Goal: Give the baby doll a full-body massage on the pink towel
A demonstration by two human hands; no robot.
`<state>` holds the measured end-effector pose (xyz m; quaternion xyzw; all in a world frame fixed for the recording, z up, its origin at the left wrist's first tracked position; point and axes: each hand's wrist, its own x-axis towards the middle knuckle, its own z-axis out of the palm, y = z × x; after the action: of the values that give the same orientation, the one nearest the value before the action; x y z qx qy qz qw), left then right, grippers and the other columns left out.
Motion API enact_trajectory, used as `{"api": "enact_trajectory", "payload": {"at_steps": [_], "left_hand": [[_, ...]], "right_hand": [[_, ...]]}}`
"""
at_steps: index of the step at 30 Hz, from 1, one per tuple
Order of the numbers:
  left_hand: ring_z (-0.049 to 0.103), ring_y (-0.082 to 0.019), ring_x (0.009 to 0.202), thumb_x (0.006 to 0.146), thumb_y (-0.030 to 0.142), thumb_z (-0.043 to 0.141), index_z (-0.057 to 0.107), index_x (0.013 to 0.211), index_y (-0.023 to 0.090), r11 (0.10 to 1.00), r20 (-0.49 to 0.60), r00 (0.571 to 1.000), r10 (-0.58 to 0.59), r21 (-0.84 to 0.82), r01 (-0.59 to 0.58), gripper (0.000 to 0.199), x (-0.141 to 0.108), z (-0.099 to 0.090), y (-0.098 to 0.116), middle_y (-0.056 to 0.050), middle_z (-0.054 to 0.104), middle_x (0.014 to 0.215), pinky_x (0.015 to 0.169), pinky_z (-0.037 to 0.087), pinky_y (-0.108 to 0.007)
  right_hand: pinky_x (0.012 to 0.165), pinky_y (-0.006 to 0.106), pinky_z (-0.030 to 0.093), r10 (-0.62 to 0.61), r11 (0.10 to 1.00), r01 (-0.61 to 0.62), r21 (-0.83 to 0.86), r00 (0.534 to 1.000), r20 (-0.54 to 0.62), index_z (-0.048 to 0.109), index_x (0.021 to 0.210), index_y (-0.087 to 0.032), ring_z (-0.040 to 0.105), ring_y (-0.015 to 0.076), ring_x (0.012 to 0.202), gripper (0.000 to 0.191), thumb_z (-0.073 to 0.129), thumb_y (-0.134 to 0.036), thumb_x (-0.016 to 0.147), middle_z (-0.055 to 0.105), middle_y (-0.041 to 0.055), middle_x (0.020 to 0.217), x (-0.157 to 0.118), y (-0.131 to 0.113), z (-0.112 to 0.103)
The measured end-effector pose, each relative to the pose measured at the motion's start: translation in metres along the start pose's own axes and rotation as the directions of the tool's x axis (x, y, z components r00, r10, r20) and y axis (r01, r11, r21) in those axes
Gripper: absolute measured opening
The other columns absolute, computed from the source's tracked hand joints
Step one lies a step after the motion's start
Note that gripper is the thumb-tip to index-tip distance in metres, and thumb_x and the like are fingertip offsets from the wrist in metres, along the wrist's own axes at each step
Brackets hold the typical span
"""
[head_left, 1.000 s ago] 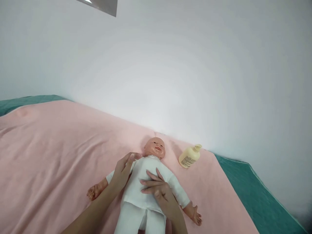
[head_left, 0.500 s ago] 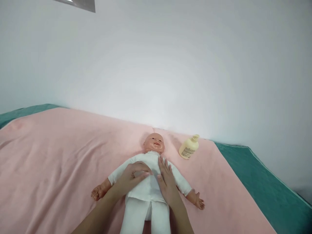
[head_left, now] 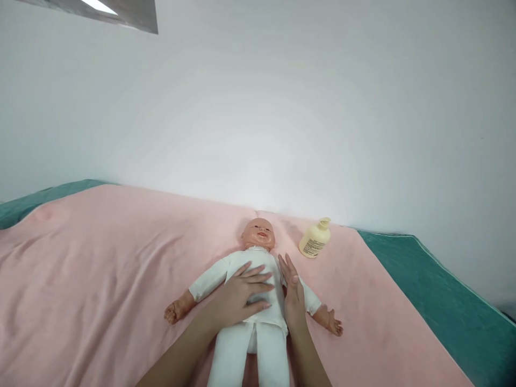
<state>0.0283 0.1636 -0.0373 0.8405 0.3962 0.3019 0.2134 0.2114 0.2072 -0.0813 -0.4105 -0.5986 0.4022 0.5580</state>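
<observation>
A bald baby doll in a white top and white trousers lies on its back in the head view, arms spread to both sides. Across its chest and belly rests my left hand, flat, with the fingers spread toward the right. My right hand is at the doll's side by the arm on the right, turned on edge with fingers stretched upward and the palm facing inward. Neither hand holds anything. Beyond my right hand stands a pale yellow pump bottle with a printed label.
Under the doll, a pink blanket with folds on the left covers most of the surface. A green cover shows past its edges at both sides. A white wall rises directly behind.
My left hand has gone from curled fingers to lying flat on the doll's chest. My right hand has moved off the chest to the doll's right-hand side in view and turned on edge.
</observation>
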Motion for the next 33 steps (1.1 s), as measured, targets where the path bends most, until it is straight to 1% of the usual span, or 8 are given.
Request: {"api": "enact_trajectory", "payload": {"at_steps": [5,9,12,17,20,25,28,33], "left_hand": [[0.029,-0.024,0.142,0.095,0.042,0.043,0.053,0.134,0.032,0.967,-0.145,0.987,-0.074,0.231,0.106,0.041,0.0,0.009,-0.015,-0.002,0.046,0.146,0.116,0.015,-0.055],[0.034,-0.026,0.139,0.098,0.037,0.036,0.047,0.138,0.031,0.909,-0.267,0.953,-0.143,0.344,0.233,0.041,-0.003,0.011,-0.023,-0.002,0.043,0.148,0.113,0.02,-0.056],[0.041,-0.025,0.134,0.099,0.03,0.033,0.047,0.138,0.029,0.876,-0.319,0.935,-0.154,0.394,0.278,0.042,-0.004,0.012,-0.029,-0.003,0.045,0.146,0.114,0.022,-0.054],[0.051,-0.025,0.127,0.099,0.026,0.031,0.05,0.137,0.024,0.848,-0.407,0.893,-0.194,0.388,0.361,0.042,-0.004,0.012,-0.04,-0.006,0.057,0.136,0.115,0.021,-0.052],[0.056,-0.024,0.122,0.098,0.02,0.031,0.053,0.132,0.022,0.824,-0.419,0.878,-0.232,0.395,0.406,0.041,-0.004,0.011,-0.044,-0.007,0.06,0.131,0.114,0.021,-0.053],[0.058,-0.02,0.118,0.098,0.017,0.031,0.056,0.127,0.025,0.781,-0.443,0.866,-0.232,0.447,0.437,0.04,-0.006,0.011,-0.046,-0.004,0.062,0.129,0.115,0.022,-0.05],[0.058,-0.019,0.119,0.098,0.016,0.029,0.055,0.129,0.023,0.787,-0.439,0.87,-0.225,0.444,0.428,0.041,-0.007,0.01,-0.046,-0.004,0.061,0.13,0.115,0.022,-0.049],[0.057,-0.018,0.12,0.1,0.021,0.028,0.053,0.129,0.02,0.838,-0.418,0.883,-0.214,0.386,0.386,0.038,-0.007,0.009,-0.044,-0.006,0.061,0.131,0.115,0.023,-0.05]], "right_hand": [[0.114,0.05,0.028,-0.083,0.994,0.086,-0.073,0.995,0.046,0.058,0.13,-0.023,0.039,0.0259,0.136,0.064,0.031,-0.067,0.092,0.049,0.009,0.142,-0.003,-0.012,-0.001],[0.112,0.056,0.027,-0.192,0.964,0.223,-0.147,0.961,0.199,0.072,0.109,-0.025,0.038,0.0296,0.136,0.055,0.034,-0.061,0.094,0.058,0.0076,0.133,-0.007,-0.023,-0.005],[0.106,0.057,0.036,-0.241,0.946,0.301,-0.122,0.902,0.357,0.075,0.102,-0.028,0.049,0.0307,0.128,0.051,0.035,-0.058,0.095,0.067,0.0075,0.121,-0.012,-0.03,-0.006],[0.102,0.057,0.04,-0.268,0.908,0.407,-0.097,0.744,0.612,0.076,0.096,-0.032,0.063,0.0294,0.112,0.031,0.046,-0.043,0.095,0.074,0.0043,0.101,-0.023,-0.044,-0.006],[0.105,0.06,0.034,-0.209,0.887,0.434,-0.16,0.685,0.698,0.074,0.101,-0.033,0.056,0.0296,0.122,0.026,0.049,-0.037,0.094,0.074,0.0034,0.104,-0.026,-0.054,-0.004],[0.115,0.059,0.016,-0.096,0.85,0.452,-0.27,0.638,0.764,0.064,0.121,-0.033,0.033,0.0266,0.139,0.031,0.051,-0.041,0.094,0.064,0.0019,0.126,-0.016,-0.059,0.002],[0.117,0.058,0.011,-0.043,0.817,0.457,-0.353,0.658,0.752,0.054,0.132,-0.035,0.022,0.0255,0.143,0.038,0.048,-0.043,0.095,0.046,-0.0007,0.143,-0.007,-0.052,0.006],[0.117,0.058,0.011,-0.058,0.803,0.382,-0.457,0.813,0.579,0.041,0.141,-0.037,0.014,0.0234,0.145,0.041,0.034,-0.04,0.101,0.033,-0.0033,0.151,0.0,-0.028,0.007]]}}
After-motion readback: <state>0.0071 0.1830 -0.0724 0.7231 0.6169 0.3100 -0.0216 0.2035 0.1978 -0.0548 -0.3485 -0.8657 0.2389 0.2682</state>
